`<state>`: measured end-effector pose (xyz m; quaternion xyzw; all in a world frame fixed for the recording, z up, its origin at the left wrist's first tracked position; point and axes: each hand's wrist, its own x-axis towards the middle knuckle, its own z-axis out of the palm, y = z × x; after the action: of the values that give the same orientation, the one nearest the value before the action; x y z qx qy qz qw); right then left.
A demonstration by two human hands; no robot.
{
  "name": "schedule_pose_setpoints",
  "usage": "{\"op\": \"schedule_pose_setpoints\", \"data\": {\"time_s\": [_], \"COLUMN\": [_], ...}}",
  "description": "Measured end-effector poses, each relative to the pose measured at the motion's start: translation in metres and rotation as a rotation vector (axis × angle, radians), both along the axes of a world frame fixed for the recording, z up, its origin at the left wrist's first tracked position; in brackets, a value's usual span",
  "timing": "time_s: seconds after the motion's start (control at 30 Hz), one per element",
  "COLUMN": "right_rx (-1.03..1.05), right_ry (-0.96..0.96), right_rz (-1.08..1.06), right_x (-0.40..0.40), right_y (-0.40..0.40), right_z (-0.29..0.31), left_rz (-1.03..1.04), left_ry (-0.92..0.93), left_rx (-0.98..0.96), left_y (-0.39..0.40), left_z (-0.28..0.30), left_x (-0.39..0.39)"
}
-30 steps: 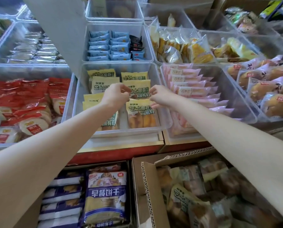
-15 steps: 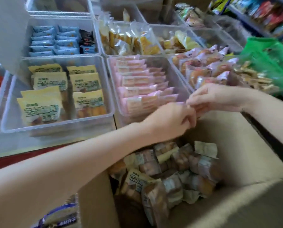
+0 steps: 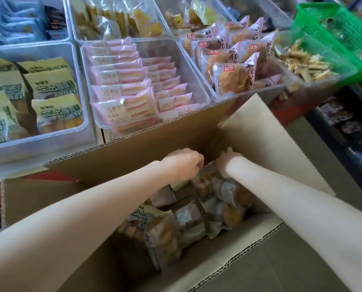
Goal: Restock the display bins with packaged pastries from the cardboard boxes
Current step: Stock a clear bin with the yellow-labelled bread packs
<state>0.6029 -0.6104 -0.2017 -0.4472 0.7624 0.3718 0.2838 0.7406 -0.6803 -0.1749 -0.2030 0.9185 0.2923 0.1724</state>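
Note:
An open cardboard box [image 3: 133, 150] stands low in front of me, holding several packaged pastries [image 3: 186, 222] in clear and yellow wrappers. Both my arms reach into it. My left hand [image 3: 184, 166] is at the far end of the pile, its fingers curled down onto a pastry pack [image 3: 206, 175]. Just to the right, my right hand [image 3: 226, 162] is pushed in among the packs beside the box wall, and its fingers are hidden. The clear display bin [image 3: 85, 121] with matching yellow packs [image 3: 51, 85] sits up on the left.
A bin of pink-wrapped cake slices [image 3: 123, 81] sits directly behind the box. To its right is a bin of round bread packs [image 3: 234, 68], then a green basket [image 3: 333, 36]. The box's right flap [image 3: 266, 144] stands open. Dark shelves [image 3: 348, 127] run along the right.
Both hands left the yellow-pack bin, swung right over the box and dropped down into it. My view followed, turning right and down.

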Motion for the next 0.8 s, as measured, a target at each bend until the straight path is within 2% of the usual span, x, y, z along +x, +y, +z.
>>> {"op": "schedule_pose_setpoints", "data": {"time_s": [0.17, 0.3, 0.37, 0.43, 0.53, 0.8], "right_rx": [-0.114, -0.216, -0.3, -0.31, -0.322, -0.265], "right_ry": [-0.153, -0.565, -0.691, -0.788, -0.875, -1.04], "right_rz": [-0.198, -0.564, -0.66, -0.664, -0.606, -0.467], "right_x": [0.003, 0.003, 0.01, 0.017, 0.027, 0.055], "right_y": [0.003, -0.017, -0.029, -0.036, -0.046, -0.072], "right_z": [-0.002, 0.034, 0.064, 0.09, 0.124, 0.207], "left_rz": [0.052, 0.09, 0.129, 0.115, 0.098, 0.052], "left_ry": [-0.086, -0.178, -0.196, -0.19, -0.044, -0.005], "left_rx": [0.096, 0.228, 0.278, 0.152, -0.065, -0.078], "left_y": [0.007, 0.009, 0.011, 0.009, -0.004, -0.049], "left_z": [-0.011, 0.004, 0.025, 0.05, 0.081, 0.151], "left_x": [0.001, 0.004, 0.006, 0.012, 0.024, 0.061]}}
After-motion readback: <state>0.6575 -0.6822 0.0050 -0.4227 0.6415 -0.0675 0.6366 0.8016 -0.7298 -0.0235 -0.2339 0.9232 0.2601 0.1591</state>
